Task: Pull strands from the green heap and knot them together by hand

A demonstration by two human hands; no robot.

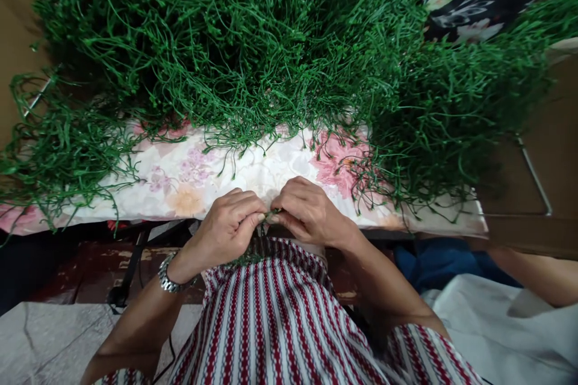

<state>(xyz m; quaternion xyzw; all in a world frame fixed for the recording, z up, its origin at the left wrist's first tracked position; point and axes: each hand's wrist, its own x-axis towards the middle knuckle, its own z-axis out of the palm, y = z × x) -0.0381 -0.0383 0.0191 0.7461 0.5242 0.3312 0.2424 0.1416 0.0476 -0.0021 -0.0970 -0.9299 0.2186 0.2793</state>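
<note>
Close to the table's front edge, my left hand (232, 222) and my right hand (309, 210) meet with thumbs and fingertips pinched together. Between them is a small piece of thin green stem (273, 212), mostly hidden by the fingers. Dark green strands (246, 258) hang or lie just below, over my lap; their detail is unclear. A large tangled heap of green stems (253, 48) with small tips rises beyond my hands. Smaller heaps, one of green stems (72, 150) at the left and another (419, 126) at the right, adjoin it.
A floral tablecloth (253, 171) covers the table. At the right stands a brown cardboard box (533, 192) with a bent metal wire on it. A black floral bag (474, 3) is at the back right. Another person's arm (537, 274) shows at the lower right.
</note>
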